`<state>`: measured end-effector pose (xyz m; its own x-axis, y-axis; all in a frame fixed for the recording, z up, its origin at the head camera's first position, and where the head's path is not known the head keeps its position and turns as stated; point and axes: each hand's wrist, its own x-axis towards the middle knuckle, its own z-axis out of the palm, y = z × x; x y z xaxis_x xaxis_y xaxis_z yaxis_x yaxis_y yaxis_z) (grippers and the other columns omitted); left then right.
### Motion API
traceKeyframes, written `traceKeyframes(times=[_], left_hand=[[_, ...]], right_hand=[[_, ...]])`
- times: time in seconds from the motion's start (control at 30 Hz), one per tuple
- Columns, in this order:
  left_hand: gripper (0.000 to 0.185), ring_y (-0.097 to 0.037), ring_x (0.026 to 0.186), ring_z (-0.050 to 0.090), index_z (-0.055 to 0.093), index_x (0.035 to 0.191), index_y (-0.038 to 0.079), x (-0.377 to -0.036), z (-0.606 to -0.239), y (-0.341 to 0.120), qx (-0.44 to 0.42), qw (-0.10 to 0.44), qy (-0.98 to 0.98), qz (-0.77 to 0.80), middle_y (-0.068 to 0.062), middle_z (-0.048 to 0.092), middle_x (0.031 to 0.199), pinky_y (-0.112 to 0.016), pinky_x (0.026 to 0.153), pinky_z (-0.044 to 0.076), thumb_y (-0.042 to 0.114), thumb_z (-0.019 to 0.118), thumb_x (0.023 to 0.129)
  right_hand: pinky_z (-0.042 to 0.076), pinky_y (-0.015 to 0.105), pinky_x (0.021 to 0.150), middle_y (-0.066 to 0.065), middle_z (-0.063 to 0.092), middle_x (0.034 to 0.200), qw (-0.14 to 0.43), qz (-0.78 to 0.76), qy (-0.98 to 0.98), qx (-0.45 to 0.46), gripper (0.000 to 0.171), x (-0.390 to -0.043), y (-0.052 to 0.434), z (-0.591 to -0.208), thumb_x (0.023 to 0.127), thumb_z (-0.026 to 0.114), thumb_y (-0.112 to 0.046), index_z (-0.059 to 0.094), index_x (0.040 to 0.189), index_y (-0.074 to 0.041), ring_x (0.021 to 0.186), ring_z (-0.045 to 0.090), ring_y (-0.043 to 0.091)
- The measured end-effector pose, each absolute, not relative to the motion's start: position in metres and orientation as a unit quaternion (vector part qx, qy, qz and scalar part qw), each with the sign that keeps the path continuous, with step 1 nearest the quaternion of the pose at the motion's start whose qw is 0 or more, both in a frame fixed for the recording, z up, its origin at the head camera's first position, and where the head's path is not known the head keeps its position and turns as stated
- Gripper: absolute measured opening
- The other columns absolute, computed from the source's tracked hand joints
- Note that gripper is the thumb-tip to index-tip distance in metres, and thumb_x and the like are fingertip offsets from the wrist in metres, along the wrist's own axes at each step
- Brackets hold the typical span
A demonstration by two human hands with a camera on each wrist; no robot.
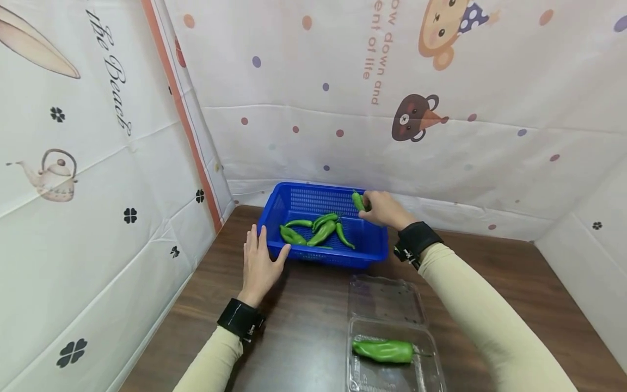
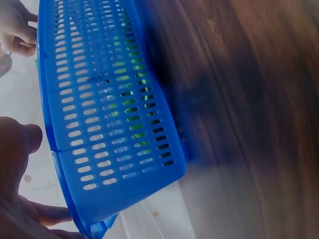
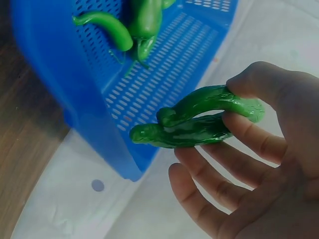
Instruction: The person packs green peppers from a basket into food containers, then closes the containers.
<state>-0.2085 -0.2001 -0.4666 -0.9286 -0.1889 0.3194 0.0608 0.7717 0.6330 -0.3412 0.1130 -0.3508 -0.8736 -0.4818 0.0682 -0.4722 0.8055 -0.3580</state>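
Observation:
A blue perforated plastic basket [image 1: 343,258] stands on the table with several green peppers [image 1: 321,233] lying in its left and middle part. My right hand [image 1: 384,209] is over the basket's back right corner. In the right wrist view its thumb and fingers pinch two slender, curved green peppers [image 3: 199,104]. My left hand [image 1: 259,268] is at the basket's front left corner, fingers spread and nearly straight by the rim. Its fingertips partly pass behind the rim in the left wrist view, so firm contact cannot be told.
A clear plastic clamshell box [image 1: 387,299] lies opened in front of the basket, with one large green pepper [image 1: 384,351] in its near half. Behind the brown wooden table [image 1: 294,321] hangs a printed white cloth [image 1: 294,147], with more cloth at both sides.

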Motion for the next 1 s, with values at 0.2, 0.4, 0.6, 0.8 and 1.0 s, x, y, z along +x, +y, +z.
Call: traceKeyframes(times=[0.2,0.4,0.6,0.8,1.0], left_hand=[[0.087,-0.043,0.155,0.012,0.031,0.159,-0.002,-0.202,-0.466,-0.195,0.021,0.2,-0.924,-0.324,-0.025,0.017,0.168,-0.061,0.124,0.01,0.049,0.066,0.098],[0.087,-0.043,0.156,0.01,0.032,0.159,-0.001,-0.196,-0.466,-0.19,0.012,0.202,-0.924,-0.323,-0.025,0.017,0.168,-0.061,0.124,0.01,0.049,0.067,0.097],[0.086,-0.043,0.156,0.01,0.034,0.158,-0.001,-0.189,-0.463,-0.184,-0.002,0.203,-0.924,-0.323,-0.026,0.018,0.167,-0.061,0.124,0.009,0.049,0.068,0.097],[0.087,-0.043,0.155,0.013,0.034,0.158,-0.002,-0.182,-0.461,-0.177,-0.029,0.21,-0.924,-0.32,-0.028,0.021,0.166,-0.062,0.123,0.014,0.049,0.07,0.096],[0.086,-0.036,0.157,0.01,0.032,0.16,0.001,-0.17,-0.457,-0.166,-0.063,0.182,-0.922,-0.336,-0.019,0.017,0.169,-0.059,0.124,0.014,0.051,0.066,0.098]], right_hand=[[0.037,0.037,0.063,0.009,0.054,0.084,-0.017,-0.214,0.936,-0.278,0.02,-0.321,0.129,-0.348,0.095,0.071,-0.019,0.06,0.101,-0.004,0.064,0.044,0.02],[0.036,0.034,0.058,0.009,0.056,0.079,-0.049,-0.241,0.921,-0.303,0.018,-0.303,0.146,-0.354,0.093,0.072,-0.016,0.06,0.102,-0.006,0.06,0.044,0.017],[0.045,0.034,0.062,0.008,0.06,0.085,-0.06,-0.267,0.904,-0.329,0.018,-0.281,0.161,-0.358,0.093,0.072,-0.014,0.059,0.103,-0.007,0.068,0.053,0.016],[0.053,0.035,0.068,0.004,0.063,0.091,-0.049,-0.292,0.893,-0.34,0.018,-0.259,0.174,-0.363,0.094,0.073,-0.013,0.06,0.106,-0.01,0.077,0.063,0.018],[0.05,0.032,0.065,0.005,0.062,0.09,-0.05,-0.292,0.89,-0.346,0.017,-0.238,0.184,-0.369,0.094,0.073,-0.013,0.061,0.107,-0.012,0.075,0.06,0.022]])
